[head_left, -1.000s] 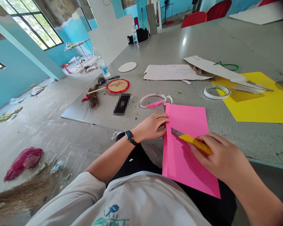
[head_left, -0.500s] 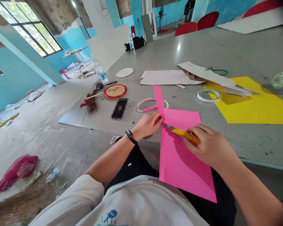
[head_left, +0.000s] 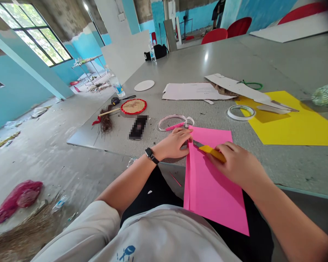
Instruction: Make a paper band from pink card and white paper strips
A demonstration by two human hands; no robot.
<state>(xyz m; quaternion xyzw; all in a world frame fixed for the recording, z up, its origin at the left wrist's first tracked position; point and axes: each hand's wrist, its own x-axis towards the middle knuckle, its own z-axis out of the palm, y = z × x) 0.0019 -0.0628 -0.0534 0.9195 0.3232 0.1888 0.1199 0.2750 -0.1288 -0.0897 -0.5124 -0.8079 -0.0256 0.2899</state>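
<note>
A person's right hand point(head_left: 235, 163) is closed around a yellow utility knife point(head_left: 211, 152), its blade tip at the far left corner of a pink paper sheet point(head_left: 213, 189) that overhangs the table's point(head_left: 262, 58) near edge onto the lap. The left hand point(head_left: 175, 143) bears down on the sheet's left margin; whether it pinches is unclear. The paper looks thin, light and floppy, so it likely handles best pinned flat beside the blade. A water bottle point(head_left: 117, 84), contents unclear, stands at the left edge.
</note>
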